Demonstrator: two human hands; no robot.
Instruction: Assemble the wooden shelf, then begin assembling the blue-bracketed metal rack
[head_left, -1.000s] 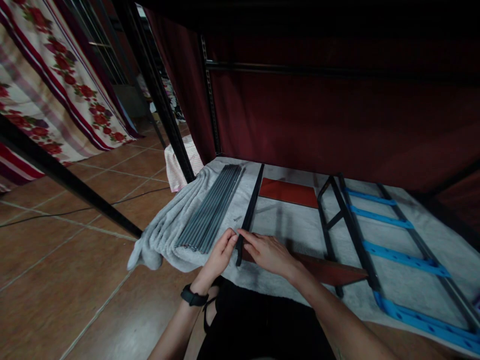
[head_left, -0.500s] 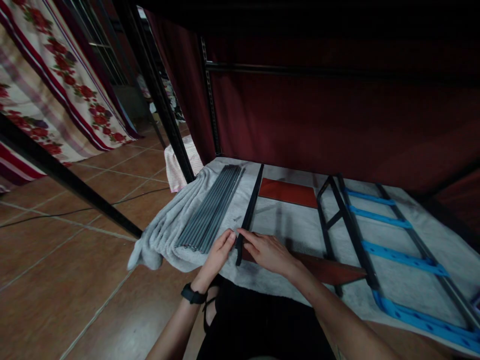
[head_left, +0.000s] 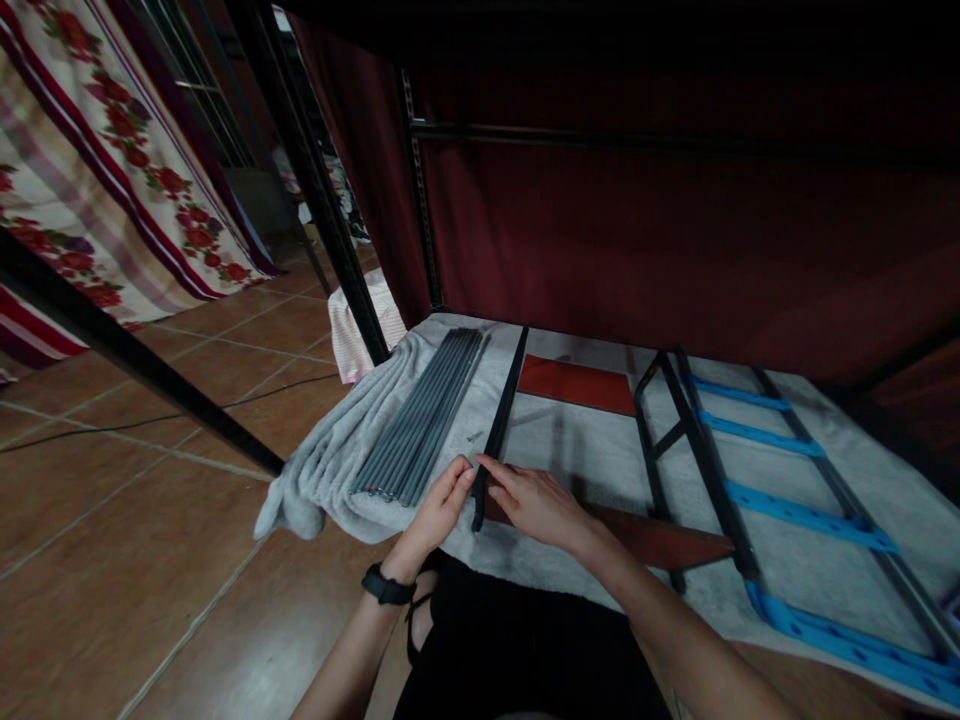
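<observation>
My left hand (head_left: 445, 497) is closed in a pinch beside the near end of a black metal bar (head_left: 501, 410). What lies between its fingertips is too small or hidden to make out. From the other side, my right hand (head_left: 541, 505) reaches over the bar, index finger stretched to the left fingertips and thumb apart from it. The bar forms one side of a frame with a far reddish-brown panel (head_left: 577, 385) and a near reddish-brown panel (head_left: 652, 540). Small screw-like pieces (head_left: 474, 436) lie on the grey blanket (head_left: 454, 440) just beyond my left hand.
A row of grey metal tubes (head_left: 424, 415) lies to the left on the blanket. On the right is a black frame with blue crossbars (head_left: 787, 512). Black posts (head_left: 315, 180) rise at the left, and a dark red curtain (head_left: 637, 240) hangs behind. A cable (head_left: 165, 420) crosses the tiled floor.
Almost nothing differs. Both hands stay at the near end of the black bar, with only a slight shift of the fingertips.
</observation>
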